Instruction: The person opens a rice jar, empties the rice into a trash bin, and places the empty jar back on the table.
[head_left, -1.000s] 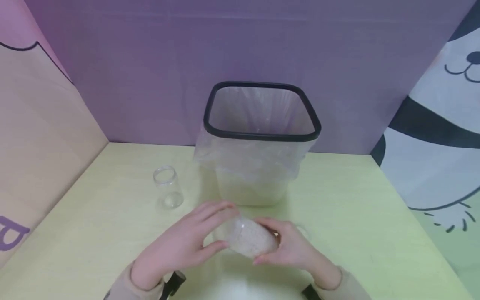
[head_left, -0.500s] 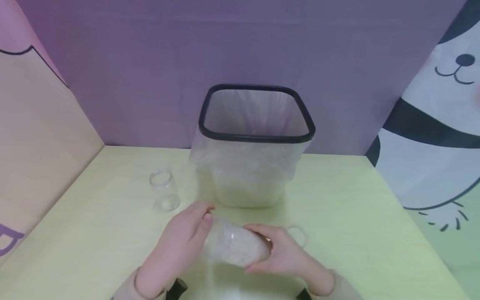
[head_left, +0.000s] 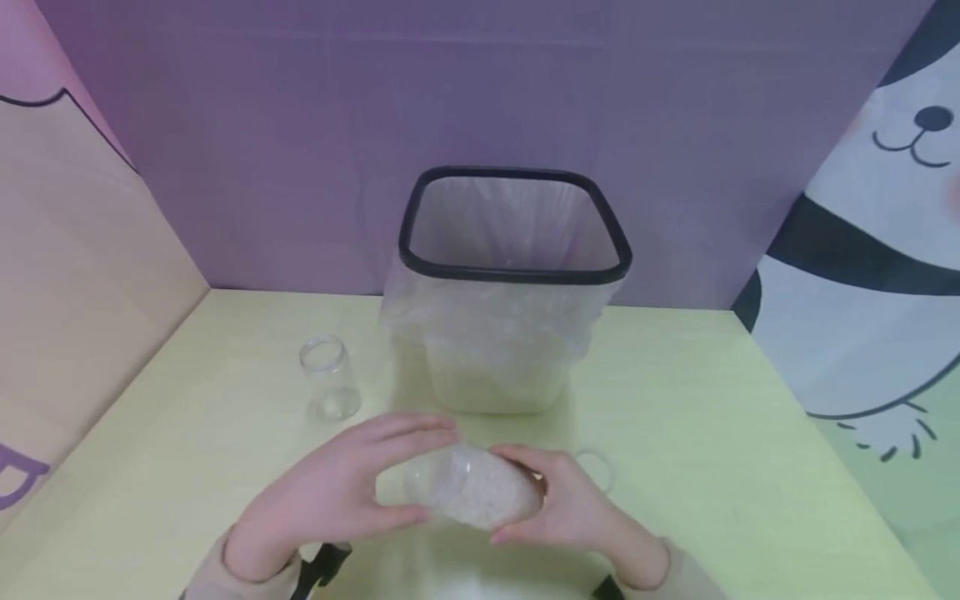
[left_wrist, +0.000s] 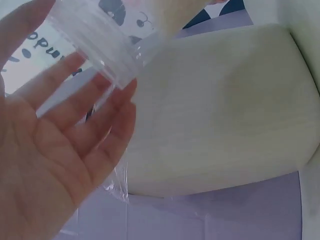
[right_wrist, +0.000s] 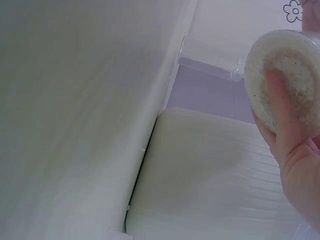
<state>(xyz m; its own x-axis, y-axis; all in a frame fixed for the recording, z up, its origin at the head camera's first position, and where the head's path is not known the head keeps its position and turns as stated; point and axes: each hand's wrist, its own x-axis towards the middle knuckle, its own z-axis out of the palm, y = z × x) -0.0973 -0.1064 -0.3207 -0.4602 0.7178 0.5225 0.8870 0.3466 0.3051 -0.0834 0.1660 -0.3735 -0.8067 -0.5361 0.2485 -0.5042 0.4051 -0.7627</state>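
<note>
A clear jar (head_left: 487, 492) lies tilted on its side above the table, part-filled with pale, whitish grains. My right hand (head_left: 570, 504) grips it round its base end; in the right wrist view one finger crosses the jar's bottom (right_wrist: 305, 65). My left hand (head_left: 330, 487) is at the other, see-through end, thumb below and fingers above, spread apart. The left wrist view shows the clear end (left_wrist: 97, 40) between thumb and extended fingers (left_wrist: 65, 115); whether they touch it, I cannot tell.
Behind the hands stands a pale bin (head_left: 495, 383) with a black rim (head_left: 517, 276) and a see-through bag liner. An upright clear jar (head_left: 330, 379) stands at left on the table (head_left: 720, 467). A clear ring-like lid (head_left: 600, 471) lies beyond my right hand.
Half a second ago my left hand was turned over the jar's clear end with its fingers bent; it has rotated back and spread. My right hand and the jar have shifted slightly left since one second ago.
</note>
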